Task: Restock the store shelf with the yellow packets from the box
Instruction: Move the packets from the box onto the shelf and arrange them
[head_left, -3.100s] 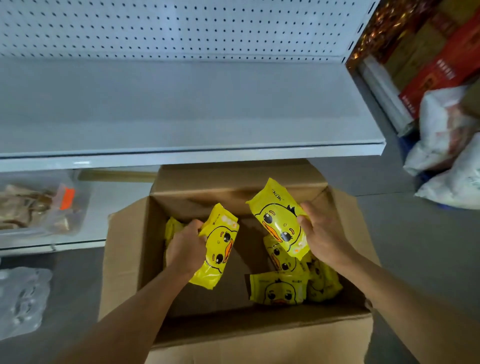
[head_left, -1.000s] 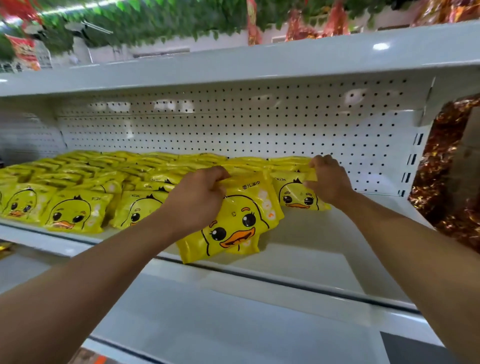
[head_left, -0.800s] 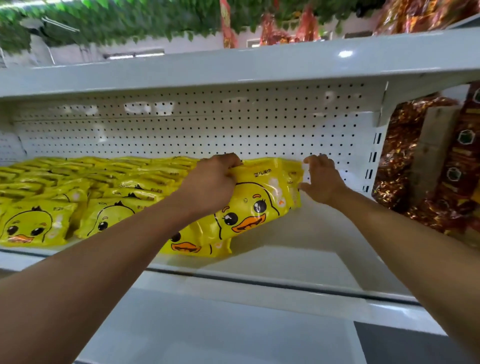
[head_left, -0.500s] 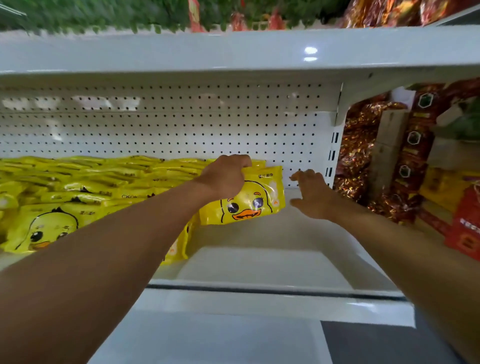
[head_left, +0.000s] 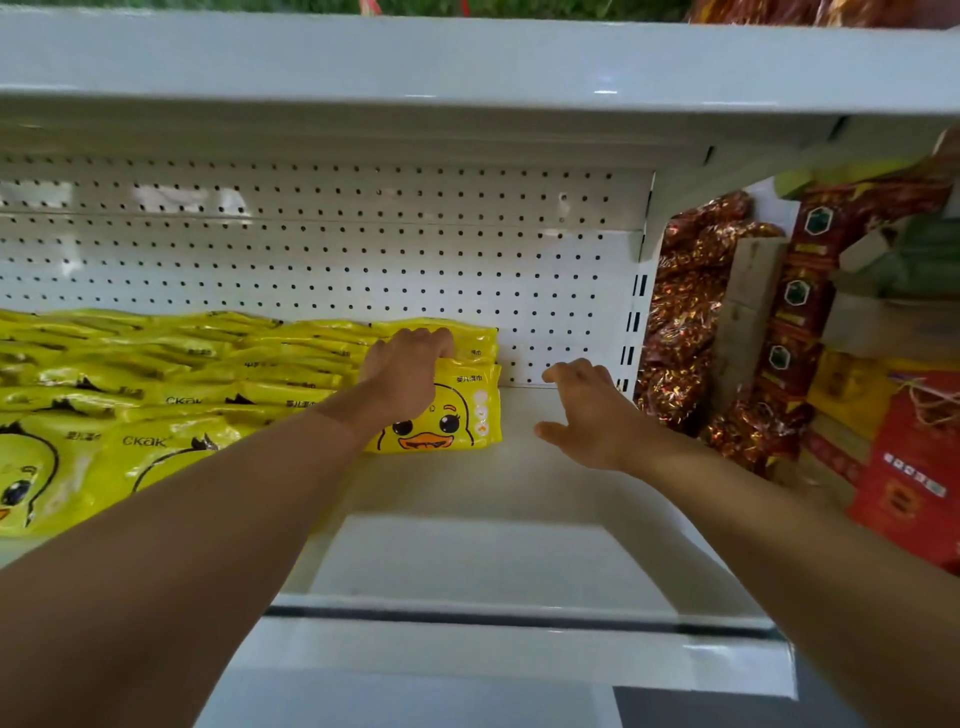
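A yellow duck-face packet (head_left: 451, 415) stands near the back of the white shelf (head_left: 498, 519), leaning on another yellow packet (head_left: 475, 345) behind it. My left hand (head_left: 402, 371) grips its top edge, fingers curled over it. Rows of several more yellow packets (head_left: 156, 384) fill the shelf to the left. My right hand (head_left: 587, 415) hovers over the bare shelf just right of the packet, fingers spread and holding nothing. The box is out of view.
A white pegboard back panel (head_left: 363, 249) closes the shelf, with an upper shelf (head_left: 467, 78) overhead. To the right, past the shelf post (head_left: 631, 332), hang red and gold foil packs (head_left: 691, 322) and a red carton (head_left: 909, 478).
My left hand has pushed its packet back and set it upright against the rear stack. My right hand has let go of its packet and drawn away to the right, open.
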